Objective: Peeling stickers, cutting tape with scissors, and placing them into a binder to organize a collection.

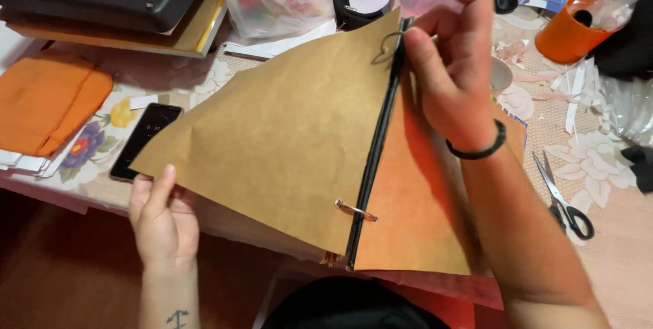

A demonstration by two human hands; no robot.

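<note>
I am looking down at a cluttered table [612, 247] with a flowered cloth; in front of me I hold a handmade book of brown kraft-paper pages [286, 138], bound along a black spine by metal rings. My left hand [163, 217] pinches the lower left corner of the open brown page, thumb on top, fingers closed under it; my right hand [452, 63] is curled at the top of the spine, fingertips closed on the upper ring [389, 42]. A lower ring [355, 210] shows near the bottom of the spine. I judge the step to be working the upper ring; the next move calls for keeping the pages steady and aligned. Scissors [568, 200] lie to the right; a black phone [145, 140] to the left; an orange cup [568, 26] beyond.
</note>
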